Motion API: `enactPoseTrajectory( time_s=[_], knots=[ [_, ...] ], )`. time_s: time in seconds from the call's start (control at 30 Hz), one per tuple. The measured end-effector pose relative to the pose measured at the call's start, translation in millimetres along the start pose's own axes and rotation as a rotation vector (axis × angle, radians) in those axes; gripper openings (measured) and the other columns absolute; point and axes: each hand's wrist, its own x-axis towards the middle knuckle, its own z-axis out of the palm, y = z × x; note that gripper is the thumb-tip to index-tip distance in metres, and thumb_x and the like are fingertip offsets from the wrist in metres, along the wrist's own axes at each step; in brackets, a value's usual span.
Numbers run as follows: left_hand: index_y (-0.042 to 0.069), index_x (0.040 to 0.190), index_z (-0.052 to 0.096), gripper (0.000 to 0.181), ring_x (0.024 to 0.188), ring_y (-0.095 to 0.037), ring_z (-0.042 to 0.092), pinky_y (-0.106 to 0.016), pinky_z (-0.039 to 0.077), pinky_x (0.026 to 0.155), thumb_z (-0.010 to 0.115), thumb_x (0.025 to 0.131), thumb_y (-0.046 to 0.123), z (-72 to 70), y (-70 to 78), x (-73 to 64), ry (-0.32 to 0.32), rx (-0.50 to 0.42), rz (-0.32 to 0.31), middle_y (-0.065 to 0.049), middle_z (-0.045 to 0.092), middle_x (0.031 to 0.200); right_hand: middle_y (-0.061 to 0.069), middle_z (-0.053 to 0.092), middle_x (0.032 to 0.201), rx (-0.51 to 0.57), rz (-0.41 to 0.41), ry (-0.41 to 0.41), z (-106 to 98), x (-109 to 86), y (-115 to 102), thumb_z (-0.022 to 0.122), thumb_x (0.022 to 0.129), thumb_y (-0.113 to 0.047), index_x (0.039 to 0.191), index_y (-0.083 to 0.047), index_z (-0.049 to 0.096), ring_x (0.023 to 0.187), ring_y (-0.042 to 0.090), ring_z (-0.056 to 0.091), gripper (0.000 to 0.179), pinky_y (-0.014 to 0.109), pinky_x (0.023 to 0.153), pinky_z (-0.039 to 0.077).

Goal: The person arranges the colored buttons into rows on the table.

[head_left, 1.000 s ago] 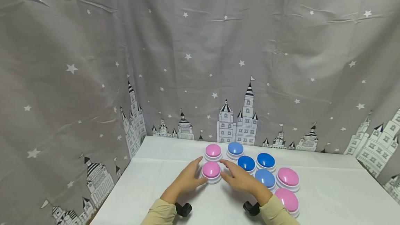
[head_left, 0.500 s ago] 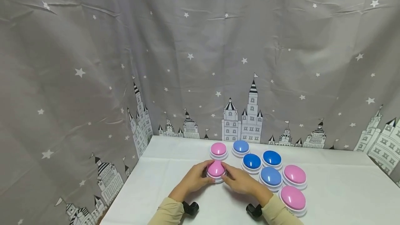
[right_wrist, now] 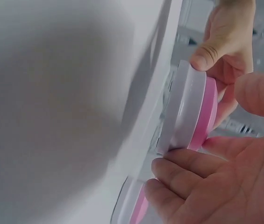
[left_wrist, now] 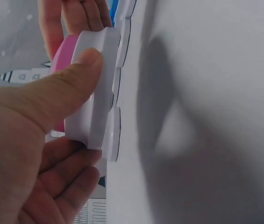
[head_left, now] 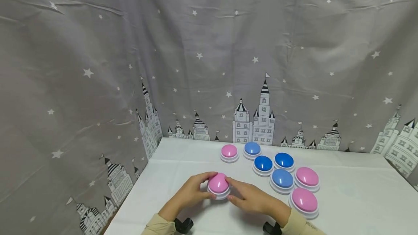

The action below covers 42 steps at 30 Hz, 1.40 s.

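A pink dome push button [head_left: 218, 183] on a white round base is between my two hands, at the front middle of the white table. My left hand [head_left: 191, 191] grips it from the left; in the left wrist view the thumb [left_wrist: 71, 86] presses along the base's side. The right wrist view shows the button [right_wrist: 183, 109] tilted on edge to the camera, apparently raised off the tabletop. My right hand [head_left: 253, 197] is at its right side, fingertips touching the rim and dome, fingers fairly straight and the thumb held away from it.
Another pink button [head_left: 229, 151] stands behind, beside a light blue one [head_left: 252, 148]. To the right are two dark blue buttons [head_left: 262, 164], a second light blue one [head_left: 282, 178] and two more pink ones [head_left: 304, 199]. A grey castle-print curtain [head_left: 209, 64] hangs behind the table [head_left: 352, 198].
Both hands closed in on the near pink button. It then moved toward me and a little left, away from the pink button behind it. The right thumb now stands off the button.
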Motion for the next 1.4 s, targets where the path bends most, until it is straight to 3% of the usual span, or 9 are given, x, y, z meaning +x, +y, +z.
enactPoseTrajectory(
  time_s=[0.23, 0.47, 0.67, 0.77, 0.97, 1.4],
  knots=[
    [0.016, 0.141, 0.055, 0.073, 0.128, -0.019, 0.052, -0.047, 0.042, 0.104, 0.082, 0.078, 0.040, -3.8, 10.8, -34.4, -0.029, -0.016, 0.001, 0.006, 0.057, 0.138, 0.007, 0.040, 0.154, -0.047, -0.118, -0.046, 10, -19.9, -15, 0.046, 0.103, -0.045, 0.155, -0.009, 0.031, 0.139, 0.023, 0.040, 0.065, 0.043, 0.109, 0.037],
    [0.017, 0.141, 0.054, 0.072, 0.127, -0.016, 0.053, -0.042, 0.043, 0.104, 0.078, 0.080, 0.046, 1.7, 16.3, -66.1, -0.067, -0.044, 0.036, 0.007, 0.057, 0.137, -0.006, 0.037, 0.155, 0.069, -0.040, -0.224, 19, -38.2, -28, 0.045, 0.099, -0.055, 0.157, -0.026, 0.028, 0.140, 0.018, 0.038, 0.066, 0.041, 0.106, 0.042],
    [0.014, 0.141, 0.053, 0.072, 0.121, -0.013, 0.057, -0.035, 0.044, 0.104, 0.080, 0.080, 0.041, 9.8, 17.1, -86.9, -0.073, -0.103, 0.060, 0.005, 0.060, 0.133, -0.006, 0.040, 0.153, 0.097, -0.124, -0.229, 29, -49.8, -32, 0.043, 0.100, -0.055, 0.157, -0.027, 0.025, 0.137, 0.014, 0.042, 0.066, 0.036, 0.104, 0.043],
    [0.017, 0.140, 0.054, 0.071, 0.120, -0.011, 0.056, -0.033, 0.043, 0.104, 0.080, 0.080, 0.043, 13.2, 16.4, -91.8, -0.061, -0.107, 0.030, 0.006, 0.061, 0.132, -0.007, 0.042, 0.151, 0.066, -0.148, -0.198, 33, -52.9, -33, 0.044, 0.098, -0.057, 0.157, -0.028, 0.024, 0.134, 0.012, 0.045, 0.068, 0.036, 0.102, 0.045],
    [0.017, 0.139, 0.054, 0.071, 0.119, -0.010, 0.056, -0.033, 0.044, 0.103, 0.080, 0.080, 0.046, 17.1, 14.4, -93.7, -0.047, -0.055, 0.041, 0.006, 0.060, 0.131, -0.005, 0.039, 0.154, 0.111, -0.133, -0.210, 37, -53.5, -31, 0.062, 0.087, -0.059, 0.157, -0.031, 0.021, 0.136, 0.014, 0.043, 0.086, 0.037, 0.100, 0.047],
    [0.026, 0.144, 0.046, 0.070, 0.128, -0.013, 0.049, -0.025, 0.034, 0.109, 0.078, 0.083, 0.039, 16.1, -8.3, -89.8, -0.147, -0.236, 0.039, 0.008, 0.054, 0.139, -0.007, 0.038, 0.154, 0.152, -0.066, -0.298, 31, -51.0, -31, 0.062, 0.087, -0.061, 0.157, -0.035, 0.022, 0.133, 0.012, 0.045, 0.085, 0.037, 0.100, 0.047]
  ],
)
